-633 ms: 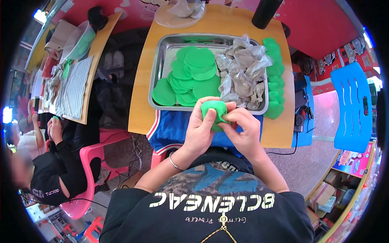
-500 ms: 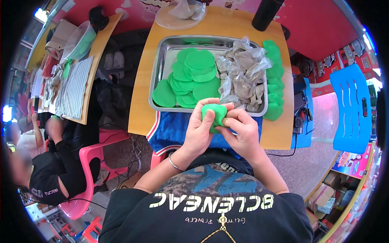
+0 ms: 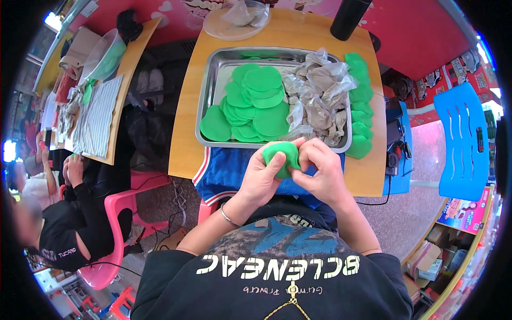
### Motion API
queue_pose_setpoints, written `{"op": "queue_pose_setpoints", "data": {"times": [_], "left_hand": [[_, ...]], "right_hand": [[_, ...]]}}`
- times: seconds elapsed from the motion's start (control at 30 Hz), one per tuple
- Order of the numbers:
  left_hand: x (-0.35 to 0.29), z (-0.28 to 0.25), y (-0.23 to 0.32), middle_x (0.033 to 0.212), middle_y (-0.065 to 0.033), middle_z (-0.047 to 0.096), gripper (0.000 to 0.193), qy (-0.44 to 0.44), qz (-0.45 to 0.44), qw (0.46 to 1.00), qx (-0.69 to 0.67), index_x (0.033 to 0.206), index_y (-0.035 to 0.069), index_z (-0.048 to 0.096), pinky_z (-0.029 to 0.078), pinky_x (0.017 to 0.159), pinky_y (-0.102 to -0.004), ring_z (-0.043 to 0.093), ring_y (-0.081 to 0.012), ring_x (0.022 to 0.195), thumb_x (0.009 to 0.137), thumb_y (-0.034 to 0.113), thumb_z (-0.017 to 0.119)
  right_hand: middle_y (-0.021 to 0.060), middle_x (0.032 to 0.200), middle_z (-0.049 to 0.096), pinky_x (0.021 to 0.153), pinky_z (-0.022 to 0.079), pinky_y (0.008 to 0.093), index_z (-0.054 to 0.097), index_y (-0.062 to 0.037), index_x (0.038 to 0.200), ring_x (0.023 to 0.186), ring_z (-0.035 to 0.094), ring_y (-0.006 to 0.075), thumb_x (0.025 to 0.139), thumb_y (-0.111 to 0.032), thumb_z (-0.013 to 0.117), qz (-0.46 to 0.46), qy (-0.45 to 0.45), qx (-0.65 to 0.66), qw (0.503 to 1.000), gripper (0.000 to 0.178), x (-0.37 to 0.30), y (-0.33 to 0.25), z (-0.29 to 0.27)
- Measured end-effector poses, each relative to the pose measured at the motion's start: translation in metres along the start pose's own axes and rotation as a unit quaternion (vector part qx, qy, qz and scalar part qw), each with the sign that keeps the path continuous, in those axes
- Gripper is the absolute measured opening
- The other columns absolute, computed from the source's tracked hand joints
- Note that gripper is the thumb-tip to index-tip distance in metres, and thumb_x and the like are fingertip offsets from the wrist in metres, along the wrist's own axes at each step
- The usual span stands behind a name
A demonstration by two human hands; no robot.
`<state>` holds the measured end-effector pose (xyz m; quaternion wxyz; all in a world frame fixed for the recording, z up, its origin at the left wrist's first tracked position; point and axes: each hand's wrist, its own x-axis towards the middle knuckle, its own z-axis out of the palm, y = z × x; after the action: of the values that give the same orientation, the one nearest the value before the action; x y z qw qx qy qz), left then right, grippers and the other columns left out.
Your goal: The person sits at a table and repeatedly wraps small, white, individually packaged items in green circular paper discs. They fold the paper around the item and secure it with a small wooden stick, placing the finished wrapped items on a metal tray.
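Just in front of the tray's near edge, my left hand (image 3: pixel 256 182) holds a green dough-like disc (image 3: pixel 281 156), its thumb lying across the front. My right hand (image 3: pixel 324 173) pinches the disc's right edge between thumb and fingers, so the piece is curved and gathered there. What may be inside it is hidden. Behind my hands lies a metal tray (image 3: pixel 200 93). Overlapping flat green discs (image 3: pixel 271 121) fill its left part, and grey-brown lumps in clear plastic film (image 3: pixel 316 88) are heaped on the right. Right of the tray runs a column of folded green pieces (image 3: pixel 360 95).
A blue cloth (image 3: pixel 229 173) hangs at the table's near edge. At the back stand a clear plastic lid or plate (image 3: pixel 213 29) and a black cylinder (image 3: pixel 349 18). A blue chair (image 3: pixel 461 141) is to the right. A person (image 3: pixel 66 229) sits at another table on the left.
The green disc has been turned and opened out a little, showing a rounder face. My right fingers have shifted along its right edge. At left, the other person's hands have come together.
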<state>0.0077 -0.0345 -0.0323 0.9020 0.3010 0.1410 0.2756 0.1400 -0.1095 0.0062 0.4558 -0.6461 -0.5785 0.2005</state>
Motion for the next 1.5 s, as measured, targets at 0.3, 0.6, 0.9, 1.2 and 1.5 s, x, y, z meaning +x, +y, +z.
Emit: {"op": "queue_pose_setpoints", "data": {"times": [0.3, 0.6, 0.9, 1.2, 1.5], "left_hand": [[0.000, 0.002, -0.004, 0.103, -0.0070, 0.058, 0.026, 0.054, 0.021, 0.998, -0.036, 0.106, 0.006, 0.053, 0.046, 0.082, -0.0327, 0.055, -0.0160, 0.093, 0.088, 0.025, 0.053], [0.001, 0.009, -0.004, 0.101, -0.0055, 0.057, 0.017, 0.058, 0.019, 0.996, -0.066, 0.104, 0.009, 0.050, 0.047, 0.080, -0.0341, 0.056, -0.0167, 0.093, 0.091, 0.019, 0.049], [0.000, 0.008, -0.008, 0.099, -0.0091, 0.058, 0.011, 0.056, 0.021, 0.998, -0.024, 0.099, 0.009, 0.045, 0.049, 0.080, -0.0333, 0.058, -0.0184, 0.093, 0.091, 0.016, 0.048], [-0.002, 0.010, -0.005, 0.099, -0.0066, 0.056, 0.013, 0.062, 0.053, 0.997, 0.012, 0.101, 0.008, 0.046, 0.049, 0.078, -0.0303, 0.057, -0.0153, 0.093, 0.090, 0.014, 0.050], [0.000, 0.016, -0.010, 0.098, -0.0030, 0.056, 0.016, 0.057, 0.043, 0.997, 0.013, 0.102, 0.007, 0.047, 0.048, 0.077, -0.0276, 0.055, -0.0115, 0.089, 0.088, 0.011, 0.054]], "right_hand": [[0.0048, 0.074, 0.050, 0.052, 0.040, 0.0257, 0.052, -0.0030, 0.069, 0.061, 0.050, 0.0139, 0.065, -0.006, 0.073, 0.036, 0.031, 0.039, 0.998, 0.021, -0.004, -0.004, 0.005], [0.0058, 0.073, 0.050, 0.052, 0.040, 0.0277, 0.059, -0.0041, 0.075, 0.061, 0.050, 0.0172, 0.063, -0.008, 0.075, -0.003, 0.113, -0.009, 0.994, 0.020, -0.006, -0.001, 0.013], [0.0051, 0.066, 0.045, 0.049, 0.038, 0.0275, 0.054, -0.0040, 0.066, 0.059, 0.047, 0.0171, 0.063, -0.013, 0.076, -0.056, 0.140, -0.078, 0.985, 0.025, -0.005, 0.000, 0.005], [0.0047, 0.072, 0.055, 0.049, 0.040, 0.0249, 0.060, -0.0026, 0.084, 0.058, 0.051, 0.0139, 0.072, -0.012, 0.071, 0.029, 0.099, 0.038, 0.994, 0.019, -0.002, -0.008, 0.002], [0.0020, 0.064, 0.049, 0.046, 0.034, 0.0235, 0.061, -0.0029, 0.082, 0.053, 0.044, 0.0089, 0.076, -0.013, 0.067, 0.038, 0.113, 0.034, 0.992, 0.013, -0.008, 0.003, 0.004]]}}
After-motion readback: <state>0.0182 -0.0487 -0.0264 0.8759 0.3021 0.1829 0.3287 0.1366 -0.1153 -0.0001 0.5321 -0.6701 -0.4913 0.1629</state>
